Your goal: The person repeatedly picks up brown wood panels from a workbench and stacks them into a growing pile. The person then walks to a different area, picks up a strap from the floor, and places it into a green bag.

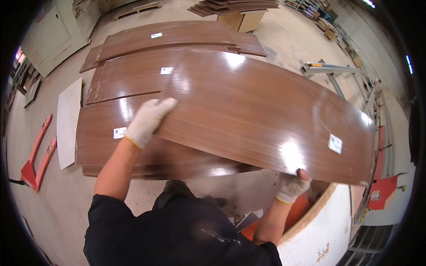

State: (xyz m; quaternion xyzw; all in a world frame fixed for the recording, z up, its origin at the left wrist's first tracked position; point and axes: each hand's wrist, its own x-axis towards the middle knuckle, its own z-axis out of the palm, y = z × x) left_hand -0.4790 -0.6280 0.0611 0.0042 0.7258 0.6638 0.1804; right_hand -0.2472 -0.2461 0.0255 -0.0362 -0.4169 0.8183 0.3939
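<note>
A long glossy brown wood-grain panel (248, 106) with a white label (335, 144) is held tilted above the stack, in both my gloved hands. My left hand (150, 120) is closed on its left end. My right hand (293, 186) grips the near edge, thumb over the top and fingers hidden below. Under its left part lie stacked brown panels (98, 128) of the same look, also labelled. Further stacked panels (133, 73) lie behind them, partly covered by the held one. Its right end reaches over a white-topped board (319, 230).
A red pallet jack (39, 157) and a pale upright board (69, 124) stand on the left, below a grey machine cabinet (57, 37). Metal rails (333, 68) and a red machine part (384, 193) are at right. More panels lie on a cardboard box (243, 21) far back.
</note>
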